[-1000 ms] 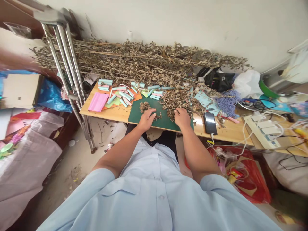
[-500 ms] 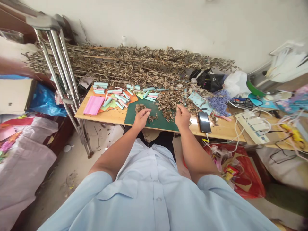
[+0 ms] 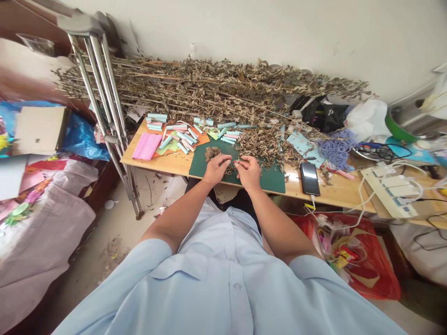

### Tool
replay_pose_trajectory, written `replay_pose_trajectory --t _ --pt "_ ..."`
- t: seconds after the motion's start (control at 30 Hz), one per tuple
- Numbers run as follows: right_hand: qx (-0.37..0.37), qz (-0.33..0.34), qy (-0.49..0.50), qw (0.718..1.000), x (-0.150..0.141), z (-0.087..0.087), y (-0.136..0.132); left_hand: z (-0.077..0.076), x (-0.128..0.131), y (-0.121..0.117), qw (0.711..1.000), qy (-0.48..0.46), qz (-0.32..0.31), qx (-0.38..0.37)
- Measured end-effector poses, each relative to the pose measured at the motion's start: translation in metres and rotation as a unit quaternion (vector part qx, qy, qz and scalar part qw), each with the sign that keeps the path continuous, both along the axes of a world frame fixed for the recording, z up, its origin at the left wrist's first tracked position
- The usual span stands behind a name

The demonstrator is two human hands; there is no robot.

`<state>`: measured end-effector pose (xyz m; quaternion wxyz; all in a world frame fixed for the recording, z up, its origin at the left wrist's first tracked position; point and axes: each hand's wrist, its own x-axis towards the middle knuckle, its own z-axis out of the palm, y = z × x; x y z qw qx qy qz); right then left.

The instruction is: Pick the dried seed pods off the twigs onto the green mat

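My left hand [image 3: 216, 169] and my right hand [image 3: 248, 172] meet, almost touching, over a dark green mat [image 3: 272, 180]. Fingers and thumb are pinched together on each hand; whatever lies between the fingertips is too small to name. A small clump of dried plant matter [image 3: 212, 153] rests on the mat just beyond my left hand. Loose dried leaves [image 3: 258, 145] are heaped past my right hand. Farther back, long dried leafy stalks [image 3: 209, 88] stretch along the wall.
Blue and pink paper rolls [image 3: 185, 137] and a pink paper stack [image 3: 147, 146] lie left of the mat. At the right are a phone [image 3: 310, 178], a power strip [image 3: 389, 193] with cables, and purple yarn [image 3: 337, 149]. Crutches [image 3: 101, 83] lean at the table's left end.
My right hand has moved left from the leaf heap to meet my left hand over the mat. The camera view has turned slightly, so the scene sits farther right.
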<state>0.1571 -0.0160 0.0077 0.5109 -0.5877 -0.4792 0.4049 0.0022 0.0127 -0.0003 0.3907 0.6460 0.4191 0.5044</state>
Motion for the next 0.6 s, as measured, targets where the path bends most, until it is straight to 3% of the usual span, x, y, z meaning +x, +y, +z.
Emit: replay_pose_trajectory --t 0.13,0.23,0.33,0.47,0.6 --pt "0.047 0.020 -0.111 0.992 -0.0016 0.0006 -0.0024 0.0021 0.0023 0.0001 0.999 0.014 -0.024 0.029" --pt "0.098 0.026 -0.225 0.969 -0.0013 0.0012 -0.0053 0.0016 0.0031 0.0001 0.999 0.010 -0.033 0.033" --pt "0.103 0.032 -0.289 0.951 -0.0004 0.0017 -0.0075 0.0007 0.0030 0.0001 0.999 -0.010 -0.036 0.031" --pt "0.101 0.029 -0.279 0.954 0.0020 0.0021 -0.0072 0.0003 0.0021 0.0001 0.999 -0.028 -0.041 0.015" --pt "0.100 0.011 -0.184 0.978 0.0034 0.0025 -0.0014 0.0013 0.0009 -0.0002 0.999 -0.007 -0.030 -0.024"
